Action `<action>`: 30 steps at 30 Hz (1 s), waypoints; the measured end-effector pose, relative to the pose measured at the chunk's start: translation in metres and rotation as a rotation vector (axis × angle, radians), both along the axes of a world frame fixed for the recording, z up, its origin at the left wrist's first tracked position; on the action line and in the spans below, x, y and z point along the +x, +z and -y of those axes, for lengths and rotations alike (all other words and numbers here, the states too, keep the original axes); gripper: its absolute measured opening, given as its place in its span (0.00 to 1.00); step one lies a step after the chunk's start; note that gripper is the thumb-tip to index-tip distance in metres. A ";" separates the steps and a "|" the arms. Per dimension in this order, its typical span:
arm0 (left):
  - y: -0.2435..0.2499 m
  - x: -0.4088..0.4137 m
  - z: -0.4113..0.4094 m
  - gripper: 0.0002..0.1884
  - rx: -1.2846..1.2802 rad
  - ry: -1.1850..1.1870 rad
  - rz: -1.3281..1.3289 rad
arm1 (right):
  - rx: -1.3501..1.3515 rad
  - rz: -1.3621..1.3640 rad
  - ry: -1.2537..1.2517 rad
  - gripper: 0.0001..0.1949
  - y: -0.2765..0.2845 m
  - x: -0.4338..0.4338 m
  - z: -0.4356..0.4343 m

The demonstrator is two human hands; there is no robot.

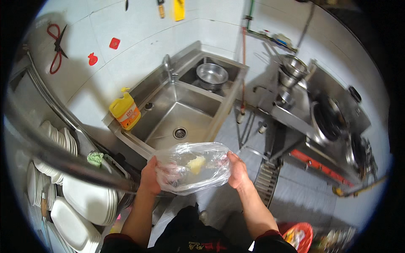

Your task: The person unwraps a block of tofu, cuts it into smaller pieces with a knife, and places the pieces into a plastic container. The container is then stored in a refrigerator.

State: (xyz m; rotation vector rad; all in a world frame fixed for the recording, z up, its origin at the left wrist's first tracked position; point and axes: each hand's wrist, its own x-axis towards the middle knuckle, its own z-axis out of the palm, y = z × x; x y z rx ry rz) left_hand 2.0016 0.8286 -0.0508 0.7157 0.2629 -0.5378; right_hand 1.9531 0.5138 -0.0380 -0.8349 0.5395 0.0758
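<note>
A clear plastic bag (193,183) is stretched out between both hands, low in the middle of the view. My left hand (151,177) grips its left edge, and my right hand (237,170) holds the right edge. Inside the bag, or seen through it, is a pale yellow piece (196,164) that I cannot identify. The fingers are partly hidden by the crumpled plastic. Just beyond the bag lies the steel sink basin (193,112) with its drain (180,133).
A yellow jug (125,110) stands at the sink's left rim, near the faucet (169,68). A metal bowl (212,75) sits in the smaller basin. White plates (88,196) fill a rack at left. Woks (327,118) rest on the stove at right; a red basket (305,235) is lower right.
</note>
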 end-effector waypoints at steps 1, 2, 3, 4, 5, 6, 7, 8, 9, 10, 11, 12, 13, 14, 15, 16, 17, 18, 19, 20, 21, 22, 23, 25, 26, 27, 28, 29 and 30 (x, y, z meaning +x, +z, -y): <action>-0.003 0.016 0.007 0.31 -0.045 0.026 -0.061 | 0.079 -0.017 0.030 0.19 -0.013 0.026 0.006; -0.003 0.033 0.015 0.31 -0.092 0.052 -0.120 | 0.158 -0.035 0.057 0.21 -0.026 0.053 0.011; -0.008 0.052 0.024 0.31 -0.142 0.073 -0.179 | 0.235 -0.057 0.079 0.23 -0.042 0.080 0.016; -0.018 0.068 0.031 0.30 -0.134 0.137 -0.229 | 0.271 -0.104 0.119 0.27 -0.059 0.108 0.015; -0.028 0.083 0.037 0.30 -0.127 0.198 -0.278 | 0.329 -0.113 0.157 0.27 -0.074 0.136 0.013; -0.041 0.097 0.038 0.29 -0.117 0.249 -0.338 | 0.389 -0.131 0.181 0.27 -0.090 0.159 0.009; -0.067 0.110 0.036 0.28 -0.308 0.337 -0.322 | 0.440 -0.146 0.205 0.26 -0.107 0.183 0.005; -0.106 0.128 0.037 0.27 -0.513 0.414 -0.293 | 0.588 -0.088 0.175 0.26 -0.149 0.208 0.006; -0.151 0.145 0.036 0.26 -0.713 0.509 -0.263 | 0.548 -0.140 0.164 0.26 -0.158 0.238 -0.003; -0.184 0.149 0.042 0.22 -0.600 0.725 -0.324 | 0.512 -0.231 0.145 0.26 -0.169 0.247 -0.010; -0.218 0.155 0.048 0.21 -0.498 0.838 -0.478 | 0.471 -0.322 0.128 0.26 -0.178 0.257 -0.014; -0.232 0.169 0.059 0.21 -0.387 0.939 -0.631 | 0.411 -0.425 0.092 0.27 -0.194 0.275 -0.014; -0.247 0.187 0.067 0.20 -0.282 1.026 -0.760 | 0.439 -0.535 0.012 0.27 -0.212 0.297 -0.015; -0.263 0.196 0.073 0.20 -0.402 1.122 -0.779 | 0.462 -0.644 -0.072 0.27 -0.230 0.316 -0.015; -0.287 0.206 0.076 0.19 -0.403 1.159 -0.814 | 0.479 -0.754 -0.161 0.27 -0.250 0.331 -0.016; -0.304 0.216 0.078 0.19 -0.404 1.199 -0.837 | 0.443 -0.744 -0.106 0.27 -0.267 0.341 -0.016; -0.320 0.220 0.080 0.18 -0.405 1.238 -0.862 | 0.409 -0.733 -0.053 0.27 -0.282 0.348 -0.013; -0.315 0.232 0.085 0.18 -0.357 1.199 -0.945 | 0.378 -0.718 -0.015 0.27 -0.300 0.353 -0.008; -0.294 0.244 0.092 0.17 -0.308 1.158 -1.030 | 0.349 -0.769 0.038 0.27 -0.313 0.356 0.002; -0.280 0.252 0.097 0.17 -0.264 1.119 -1.105 | 0.322 -0.813 0.099 0.26 -0.321 0.361 0.012; -0.296 0.247 0.094 0.17 -0.171 1.059 -1.095 | 0.294 -0.847 0.172 0.25 -0.325 0.371 0.017; -0.327 0.231 0.085 0.17 -0.076 1.001 -1.086 | 0.097 -0.835 0.219 0.25 -0.315 0.378 0.014; -0.343 0.217 0.083 0.17 0.020 0.939 -1.083 | -0.100 -0.817 0.264 0.24 -0.291 0.385 0.007; -0.317 0.221 0.094 0.18 0.361 0.887 -1.009 | -0.289 -0.766 0.344 0.22 -0.265 0.400 0.010; -0.298 0.223 0.098 0.18 0.530 0.857 -0.966 | -0.281 -0.743 0.394 0.20 -0.258 0.409 0.017; -0.275 0.225 0.098 0.19 0.504 0.867 -0.896 | -0.269 -0.715 0.450 0.18 -0.252 0.415 0.024; -0.253 0.232 0.097 0.19 0.477 0.877 -0.820 | -0.095 -0.675 0.452 0.18 -0.261 0.421 0.032; -0.232 0.236 0.099 0.20 0.451 0.884 -0.744 | 0.078 -0.636 0.451 0.18 -0.278 0.426 0.041; -0.211 0.239 0.101 0.19 0.259 0.961 -0.723 | 0.260 -0.593 0.457 0.17 -0.289 0.434 0.044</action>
